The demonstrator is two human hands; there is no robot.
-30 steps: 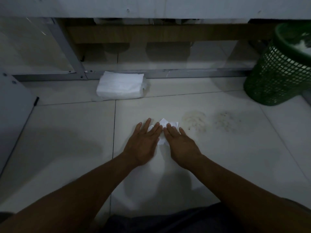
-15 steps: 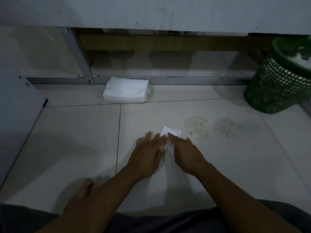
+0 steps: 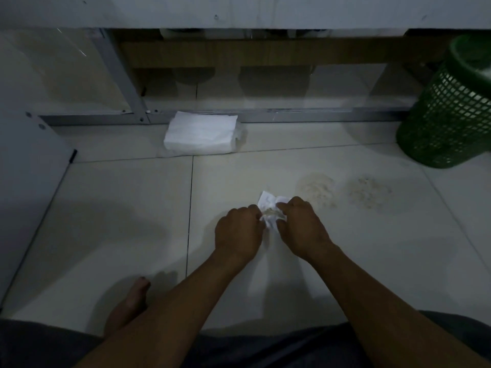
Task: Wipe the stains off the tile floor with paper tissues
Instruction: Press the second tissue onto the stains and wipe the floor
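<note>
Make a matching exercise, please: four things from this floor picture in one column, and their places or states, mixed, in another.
Things
1. crumpled white paper tissue
2. stack of white paper tissues
3. green mesh plastic basket
4. two brownish floor stains

Places or states
A. far right, on the tile
B. pinched by both hands
C. against the metal rail
D. right of the hands

Pairs: 1-B, 2-C, 3-A, 4-D

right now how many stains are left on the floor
2: one stain just right of the crumpled tissue, another stain further right, nearer the green basket.
</note>
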